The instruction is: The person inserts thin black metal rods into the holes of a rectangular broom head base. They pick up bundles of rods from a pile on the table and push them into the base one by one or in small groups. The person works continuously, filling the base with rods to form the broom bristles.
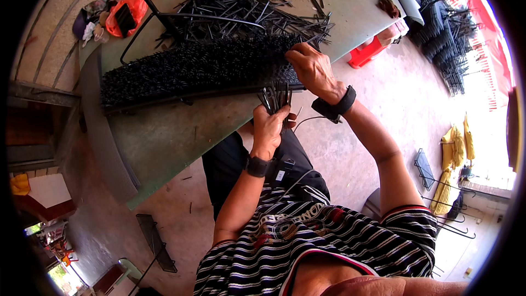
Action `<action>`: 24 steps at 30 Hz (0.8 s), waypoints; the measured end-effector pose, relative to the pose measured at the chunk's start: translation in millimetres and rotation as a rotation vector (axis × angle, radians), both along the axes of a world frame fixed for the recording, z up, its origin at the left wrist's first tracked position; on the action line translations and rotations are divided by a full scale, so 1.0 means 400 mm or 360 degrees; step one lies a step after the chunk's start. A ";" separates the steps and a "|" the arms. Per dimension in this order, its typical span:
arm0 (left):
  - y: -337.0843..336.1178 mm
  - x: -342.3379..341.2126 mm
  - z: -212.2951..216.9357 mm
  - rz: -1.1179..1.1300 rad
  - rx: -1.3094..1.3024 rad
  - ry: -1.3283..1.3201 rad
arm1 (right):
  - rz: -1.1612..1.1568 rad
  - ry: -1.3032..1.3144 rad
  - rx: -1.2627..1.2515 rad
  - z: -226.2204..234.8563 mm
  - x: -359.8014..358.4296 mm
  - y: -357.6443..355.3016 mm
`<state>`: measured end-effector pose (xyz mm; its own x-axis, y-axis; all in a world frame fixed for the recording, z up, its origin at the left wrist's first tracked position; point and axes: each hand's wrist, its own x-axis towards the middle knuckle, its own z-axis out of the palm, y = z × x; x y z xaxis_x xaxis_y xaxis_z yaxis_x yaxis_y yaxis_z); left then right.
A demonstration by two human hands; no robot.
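A long black rack (192,74), densely packed with short black pieces, lies across the table in front of me. My left hand (268,126) is closed around a bundle of thin black strips (278,97), whose ends fan out just below the rack's near edge. Over the right end of the rack, my right hand (313,71) is bent down with its fingers pinched together. What those fingertips hold, if anything, is too small and dark to make out. Beyond the rack spreads a large loose heap of similar black strips (230,5).
The green table (181,137) has a bent grey sheet (107,131) along its left edge. A black metal stand (159,13) rises behind the rack. Red-orange bags (134,8) sit far left, a red stool (366,52) at right. Black wire racks (446,33) are stacked far right.
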<state>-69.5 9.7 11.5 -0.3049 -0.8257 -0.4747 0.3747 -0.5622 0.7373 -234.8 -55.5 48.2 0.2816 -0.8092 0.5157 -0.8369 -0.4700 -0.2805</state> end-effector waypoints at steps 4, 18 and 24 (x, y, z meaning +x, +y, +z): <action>0.003 0.001 -0.004 -0.0010 -0.0055 0.0040 | -0.0159 -0.0223 0.0246 0.039 0.023 0.037; 0.008 -0.011 -0.031 0.0010 0.0000 0.0118 | -0.0285 -0.1543 0.0427 0.035 0.016 0.036; 0.001 -0.007 -0.022 -0.0009 -0.0042 0.0040 | -0.0274 -0.1187 0.0140 0.008 0.029 0.028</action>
<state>-72.4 10.2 2.6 -0.3208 -0.8360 -0.4451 0.3902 -0.5449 0.7422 -223.0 -44.2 51.3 -0.2491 -0.8569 0.4512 -0.4710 -0.2999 -0.8296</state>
